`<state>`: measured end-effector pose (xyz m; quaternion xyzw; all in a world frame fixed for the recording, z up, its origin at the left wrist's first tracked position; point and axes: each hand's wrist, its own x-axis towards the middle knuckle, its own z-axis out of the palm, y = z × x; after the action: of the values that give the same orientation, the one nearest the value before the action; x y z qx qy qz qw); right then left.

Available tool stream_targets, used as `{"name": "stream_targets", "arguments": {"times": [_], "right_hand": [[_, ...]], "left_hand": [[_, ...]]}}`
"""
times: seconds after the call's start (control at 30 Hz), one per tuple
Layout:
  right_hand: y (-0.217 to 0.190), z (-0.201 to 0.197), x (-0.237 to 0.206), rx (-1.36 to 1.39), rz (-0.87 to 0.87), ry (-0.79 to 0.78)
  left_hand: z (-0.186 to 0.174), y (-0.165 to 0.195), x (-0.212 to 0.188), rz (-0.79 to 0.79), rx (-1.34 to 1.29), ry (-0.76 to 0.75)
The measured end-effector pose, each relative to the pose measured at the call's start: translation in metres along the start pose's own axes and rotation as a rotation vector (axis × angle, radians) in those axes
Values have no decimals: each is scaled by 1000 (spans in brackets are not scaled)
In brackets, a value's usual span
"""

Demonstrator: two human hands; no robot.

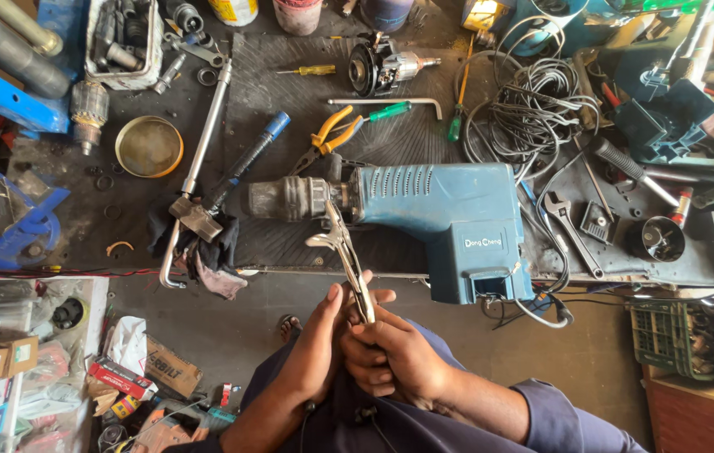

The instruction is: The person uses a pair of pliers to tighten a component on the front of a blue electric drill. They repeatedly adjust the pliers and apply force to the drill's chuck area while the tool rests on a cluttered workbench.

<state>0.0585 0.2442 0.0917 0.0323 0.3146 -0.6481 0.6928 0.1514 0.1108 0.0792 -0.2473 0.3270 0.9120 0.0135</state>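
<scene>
**A:** Where's he at? Left of the big blue rotary hammer drill (432,220) there's a round brass dish (149,146).

**B:** Both fists closed on silver locking pliers (342,252): left hand (316,348), right hand (397,356). Their nose reaches the drill's dark metal chuck (288,198). Looks like he's setting the clamp; it needs a firm squeeze next.

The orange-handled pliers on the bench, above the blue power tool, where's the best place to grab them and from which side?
Probably by the two orange handles of the pliers, which splay open up and to the right. Their jaws point down-left toward the blue hammer drill. Come from above, on the upper right, where the mat is bare; the green-handled screwdriver lies just beside the handle tips.
</scene>
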Motion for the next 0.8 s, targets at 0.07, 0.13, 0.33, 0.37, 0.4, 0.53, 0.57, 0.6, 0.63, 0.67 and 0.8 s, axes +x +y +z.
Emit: {"name": "stream_targets", "arguments": {"times": [0.07,0.13,0.33,0.37,0.4,0.53,0.57,0.6,0.63,0.67,0.8], "right_hand": [[-1,1,0,4,-6,-49],[2,3,0,1,11,-77],[24,12,7,-65,-99,-200],[28,15,8,-83,-109,-188],[32,17,9,-103,-122,-179],[46,34,14,-200,-141,-74],[49,40,15,-219,-178,-74],[52,47,15,-237,-210,-73],[55,53,15,-260,-240,-74],[58,60,15,-312,-232,-31],[71,83,18,-412,-205,61]], "left_hand": [[-6,-1,0,67,-17,-124],[-12,1,2,158,-24,-125],[-40,30,0,567,245,48],[-46,36,-7,591,229,-14],[-51,44,-13,618,216,-78],[-69,78,-36,499,129,-264],[-74,90,-44,434,111,-312],[-77,101,-52,369,92,-356],[-79,111,-61,299,142,-335],[-81,120,-70,234,195,-315],[-81,147,-92,85,257,-322]]}}
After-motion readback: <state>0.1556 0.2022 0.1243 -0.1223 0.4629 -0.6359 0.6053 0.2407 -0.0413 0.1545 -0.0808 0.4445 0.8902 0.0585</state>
